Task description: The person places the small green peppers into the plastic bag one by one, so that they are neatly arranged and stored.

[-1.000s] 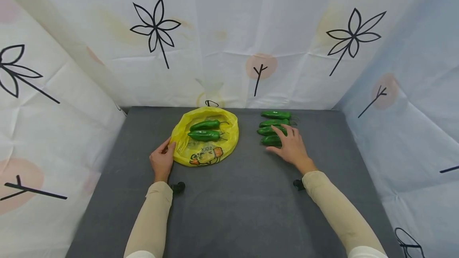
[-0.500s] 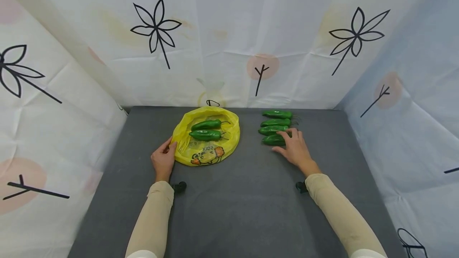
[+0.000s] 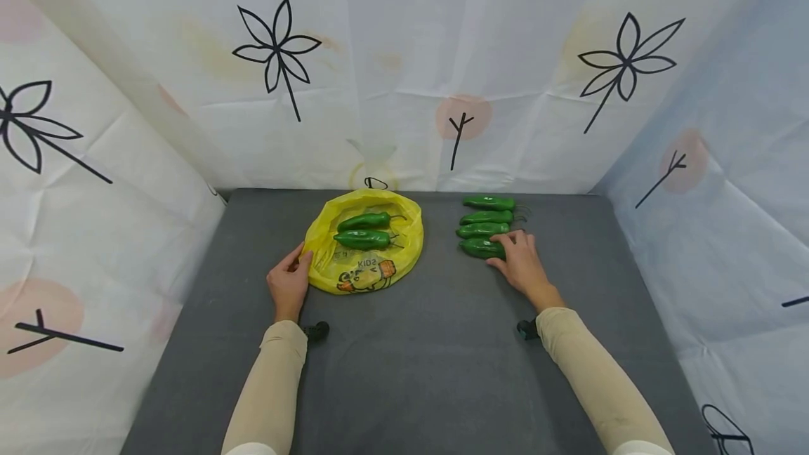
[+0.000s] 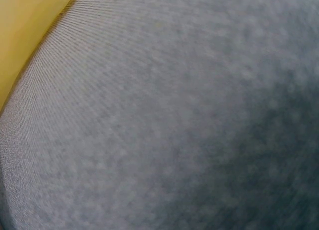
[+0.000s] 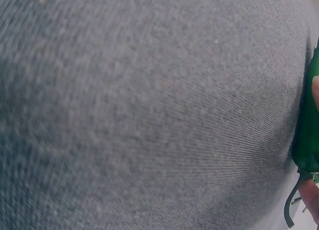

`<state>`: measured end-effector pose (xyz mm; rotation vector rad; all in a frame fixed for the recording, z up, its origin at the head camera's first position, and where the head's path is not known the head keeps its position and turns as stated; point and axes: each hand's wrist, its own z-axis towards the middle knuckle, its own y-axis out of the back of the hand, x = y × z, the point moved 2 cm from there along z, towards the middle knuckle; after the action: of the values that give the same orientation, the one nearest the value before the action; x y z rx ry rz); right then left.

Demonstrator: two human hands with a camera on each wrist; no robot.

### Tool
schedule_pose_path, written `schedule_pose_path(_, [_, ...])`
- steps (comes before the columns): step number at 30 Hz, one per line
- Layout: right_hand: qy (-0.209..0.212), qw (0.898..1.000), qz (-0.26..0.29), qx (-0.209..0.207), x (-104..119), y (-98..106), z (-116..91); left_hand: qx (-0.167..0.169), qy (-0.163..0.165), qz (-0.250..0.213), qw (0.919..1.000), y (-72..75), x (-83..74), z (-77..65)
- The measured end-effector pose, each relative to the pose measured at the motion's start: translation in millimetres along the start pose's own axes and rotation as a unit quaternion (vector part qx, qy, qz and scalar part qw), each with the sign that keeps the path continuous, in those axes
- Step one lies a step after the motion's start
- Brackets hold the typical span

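A yellow plastic bag [image 3: 406, 257] with printed lettering and a cartoon figure lies flat on the left of the table. On top of it rest two green chili peppers, an upper pepper [image 3: 363, 222] and a lower pepper [image 3: 362, 239]. My left hand [image 3: 289, 291] pinches the bag's left edge between thumb and fingers. To the right, several more green peppers lie in a stacked row. My right hand [image 3: 523, 267] grips the nearest green chili pepper [image 3: 478, 248] at its stem end. At the right wrist view's edge, fingers touch that pepper [image 5: 306, 140], whose stem hangs down.
Just behind the gripped pepper lie a second pepper [image 3: 482, 230], a third pepper [image 3: 487, 217] and a far pepper [image 3: 489, 203]. Grey tabletop [image 3: 417, 364] spreads in front. White patterned cloth [image 3: 392, 76] rises along the back and both sides.
My right hand has come back from above the row toward the nearest pepper's stem end and now grips it. That pepper has shifted slightly left. The left hand stays at the bag's edge.
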<state>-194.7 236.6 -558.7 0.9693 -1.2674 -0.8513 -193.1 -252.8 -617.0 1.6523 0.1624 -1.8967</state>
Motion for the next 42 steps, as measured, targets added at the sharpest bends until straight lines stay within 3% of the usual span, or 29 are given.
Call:
schedule_pose_path(11, [0.007, 1.0, 0.007, 0.018, -2, 1, -1, 0.002, 0.013, 0.013, 0.9998, -1.2, 0.3, -0.1])
schedule_pose_path(18, [0.022, 0.999, 0.014, 0.019, -1, 3, -2, -0.011, -0.004, 0.032, 0.9994, 0.2, -5.6, -1.9])
schedule_pose_path(24, [0.028, 0.999, 0.02, 0.018, 3, 6, -3, -0.01, 0.001, 0.034, 0.9994, 1.3, -7.1, -0.8])
schedule_pose_path(42, [0.087, 0.995, 0.047, -0.003, 42, 32, 10, -0.008, 0.013, 0.037, 0.9992, 4.0, -3.2, 3.2])
